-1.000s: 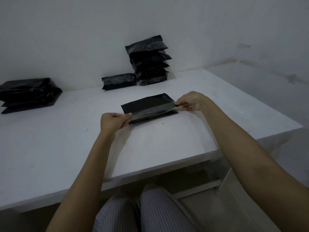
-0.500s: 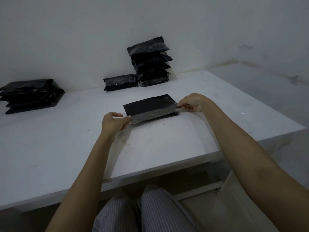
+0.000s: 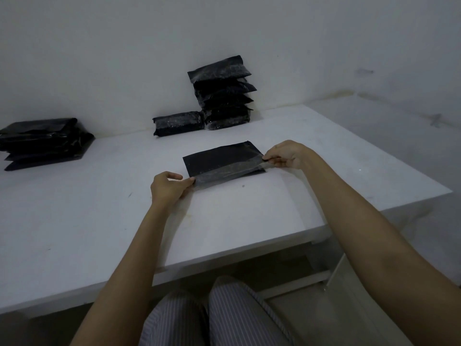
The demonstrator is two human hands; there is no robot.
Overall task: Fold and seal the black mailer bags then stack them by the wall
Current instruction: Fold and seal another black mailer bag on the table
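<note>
White desk: sealed stack at the wall, unsealed pile waiting. My left hand and right hand pinch the flap of a black mailer bag, unsealed.

Two bare arms reach out, with no sleeves on them. The left hand and the right hand wear no gloves. The legs wear soft grey trousers with thin white stripes running down them.

Left hand and right hand pinch the mailer bag flap's ends
</note>
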